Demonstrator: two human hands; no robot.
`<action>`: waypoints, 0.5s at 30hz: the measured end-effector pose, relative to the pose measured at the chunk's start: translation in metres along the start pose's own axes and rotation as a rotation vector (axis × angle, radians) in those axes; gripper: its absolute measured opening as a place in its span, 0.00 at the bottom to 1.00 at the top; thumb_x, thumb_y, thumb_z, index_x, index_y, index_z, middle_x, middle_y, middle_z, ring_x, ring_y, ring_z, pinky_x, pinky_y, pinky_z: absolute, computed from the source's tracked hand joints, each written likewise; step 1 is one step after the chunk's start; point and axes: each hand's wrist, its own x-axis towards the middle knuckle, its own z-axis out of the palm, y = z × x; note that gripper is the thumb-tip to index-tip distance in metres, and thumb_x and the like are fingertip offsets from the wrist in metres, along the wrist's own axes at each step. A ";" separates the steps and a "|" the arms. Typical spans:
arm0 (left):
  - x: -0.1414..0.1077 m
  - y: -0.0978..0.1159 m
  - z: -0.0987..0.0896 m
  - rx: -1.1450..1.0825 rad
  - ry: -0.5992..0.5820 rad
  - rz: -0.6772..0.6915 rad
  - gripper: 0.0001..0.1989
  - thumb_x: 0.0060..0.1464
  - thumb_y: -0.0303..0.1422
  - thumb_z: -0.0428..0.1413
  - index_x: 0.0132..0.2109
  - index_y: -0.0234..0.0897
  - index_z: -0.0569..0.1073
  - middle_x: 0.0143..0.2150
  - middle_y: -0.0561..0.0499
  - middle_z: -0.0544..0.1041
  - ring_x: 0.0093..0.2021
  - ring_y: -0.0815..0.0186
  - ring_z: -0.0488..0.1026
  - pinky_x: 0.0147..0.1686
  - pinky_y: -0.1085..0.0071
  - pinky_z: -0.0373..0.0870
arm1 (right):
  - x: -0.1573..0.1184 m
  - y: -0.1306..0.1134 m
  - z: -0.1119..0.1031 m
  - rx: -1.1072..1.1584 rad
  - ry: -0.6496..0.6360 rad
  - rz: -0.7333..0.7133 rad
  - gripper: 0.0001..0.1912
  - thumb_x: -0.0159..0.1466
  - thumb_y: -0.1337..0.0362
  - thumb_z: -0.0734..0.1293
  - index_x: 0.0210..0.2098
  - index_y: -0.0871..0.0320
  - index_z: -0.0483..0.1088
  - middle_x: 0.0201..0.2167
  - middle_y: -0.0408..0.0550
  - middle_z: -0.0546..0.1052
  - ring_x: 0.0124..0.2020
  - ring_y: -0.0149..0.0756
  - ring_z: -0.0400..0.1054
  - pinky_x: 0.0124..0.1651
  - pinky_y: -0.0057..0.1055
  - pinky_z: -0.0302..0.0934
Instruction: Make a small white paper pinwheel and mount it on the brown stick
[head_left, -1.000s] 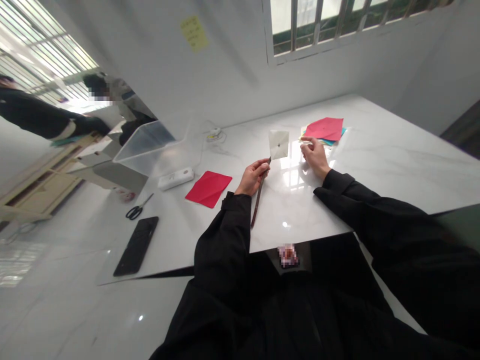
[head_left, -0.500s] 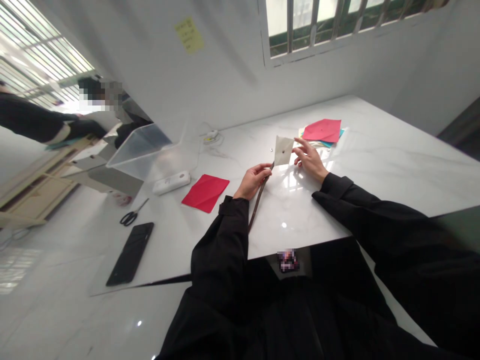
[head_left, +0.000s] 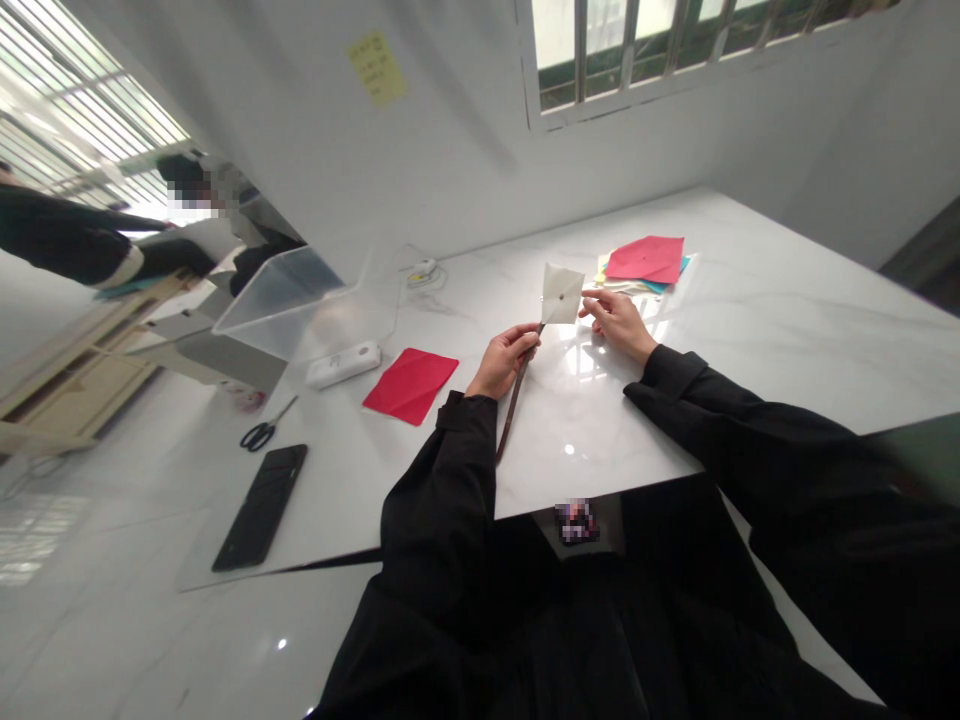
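Cream paper square (head_left: 564, 282), with a dark spot near its middle, is found raised above the counter (head_left: 795, 320), at the upper end of a dark stick (head_left: 515, 400). How the two are joined is too small to tell from where I stand.

Handling, in my judgement: the square is very light, thin and easily creased or torn; it should be touched only by an edge or corner, with little pressure. The stick appears slim, light and fairly stiff, and is best gripped close below the paper.

Left hand (head_left: 501, 362): fingers and thumb pinch the stick near its upper end; the shaft slants down toward the near edge. Right hand (head_left: 621, 322): fingers loosely bent, index pointing at the paper's right side, no grasp observed; contact cannot be confirmed. Both forearms extend forward, the right slanting inward, just short of the paper stack (head_left: 645, 260).
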 end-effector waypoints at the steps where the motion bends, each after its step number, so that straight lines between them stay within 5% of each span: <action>1: 0.000 0.000 0.000 -0.005 0.006 0.002 0.21 0.44 0.36 0.74 0.45 0.33 0.81 0.32 0.52 0.78 0.31 0.73 0.71 0.36 0.75 0.66 | 0.000 -0.001 0.000 -0.036 -0.006 -0.013 0.31 0.70 0.40 0.62 0.53 0.60 0.77 0.37 0.52 0.82 0.27 0.35 0.68 0.34 0.33 0.63; 6: 0.000 0.000 -0.001 -0.022 0.027 0.010 0.21 0.45 0.36 0.74 0.45 0.33 0.81 0.33 0.51 0.78 0.31 0.74 0.71 0.35 0.75 0.66 | -0.003 -0.007 0.000 -0.172 -0.054 -0.113 0.26 0.71 0.46 0.62 0.31 0.60 0.79 0.27 0.50 0.80 0.29 0.36 0.67 0.35 0.33 0.57; 11: 0.000 -0.001 -0.002 -0.019 0.037 0.013 0.20 0.46 0.35 0.74 0.45 0.33 0.81 0.33 0.51 0.79 0.32 0.73 0.72 0.35 0.75 0.66 | -0.002 -0.006 0.000 -0.117 -0.033 -0.062 0.28 0.69 0.46 0.65 0.56 0.62 0.77 0.31 0.50 0.82 0.28 0.37 0.67 0.35 0.33 0.59; 13: 0.000 0.000 -0.002 -0.023 0.042 0.016 0.20 0.46 0.35 0.74 0.45 0.33 0.81 0.33 0.51 0.78 0.32 0.73 0.72 0.35 0.75 0.66 | -0.002 -0.007 0.000 -0.120 -0.052 -0.053 0.30 0.69 0.44 0.65 0.55 0.62 0.78 0.30 0.51 0.82 0.27 0.37 0.67 0.35 0.33 0.59; 15: 0.000 0.000 -0.003 -0.020 0.047 0.019 0.19 0.47 0.35 0.73 0.45 0.34 0.81 0.33 0.51 0.78 0.32 0.73 0.72 0.35 0.75 0.67 | -0.004 -0.009 0.000 -0.139 -0.111 -0.056 0.30 0.69 0.41 0.63 0.44 0.61 0.83 0.29 0.51 0.81 0.27 0.36 0.66 0.34 0.33 0.57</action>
